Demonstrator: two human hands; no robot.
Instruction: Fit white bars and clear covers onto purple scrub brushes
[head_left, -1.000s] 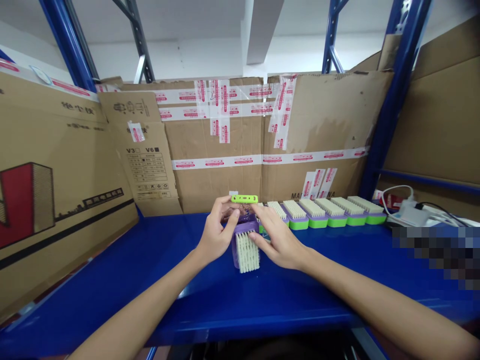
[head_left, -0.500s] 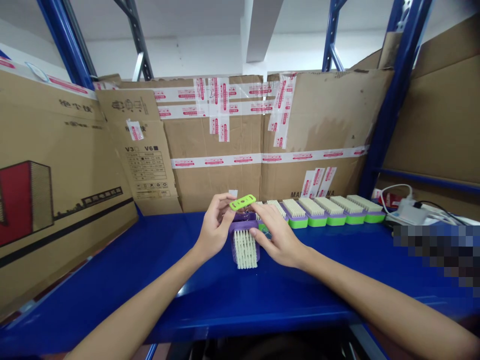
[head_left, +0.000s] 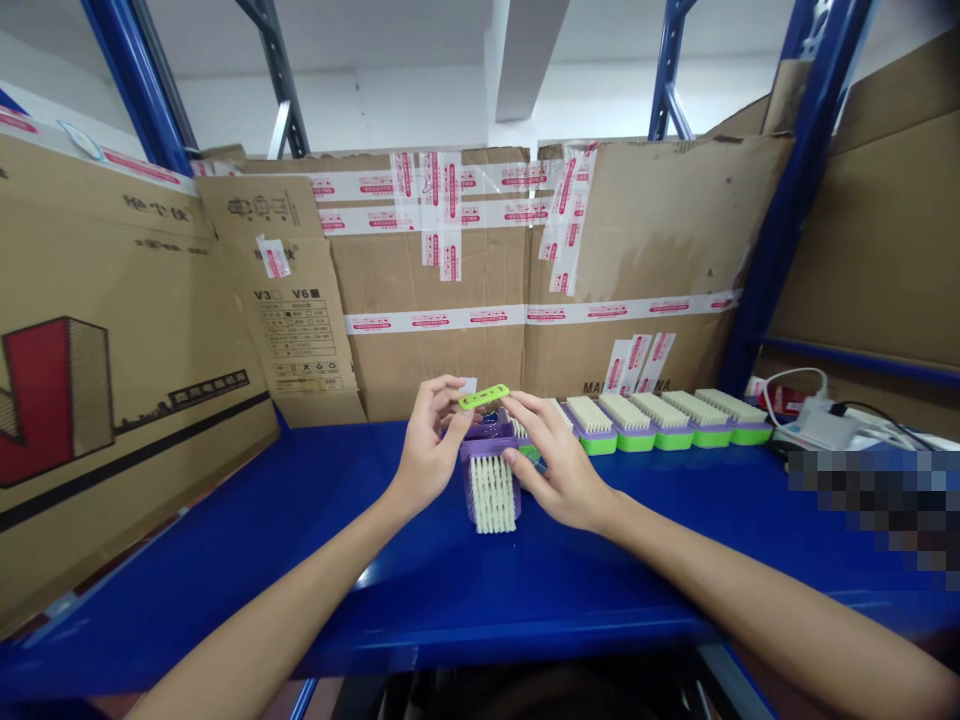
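Left hand [head_left: 431,445] pinches green plate [head_left: 484,397] by one end, above purple brush [head_left: 491,463]. Right hand [head_left: 562,465]: fingertips by plate's other end, thumb at brush, apparently steadying; firm grip can't be told. Brush upright over table [head_left: 480,595], bristles [head_left: 493,500] nearside, perhaps keeping top accessible.

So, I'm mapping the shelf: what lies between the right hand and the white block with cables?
The head view shows a row of brushes, bristles up, between the right hand and the white block; the hand covers part of it.
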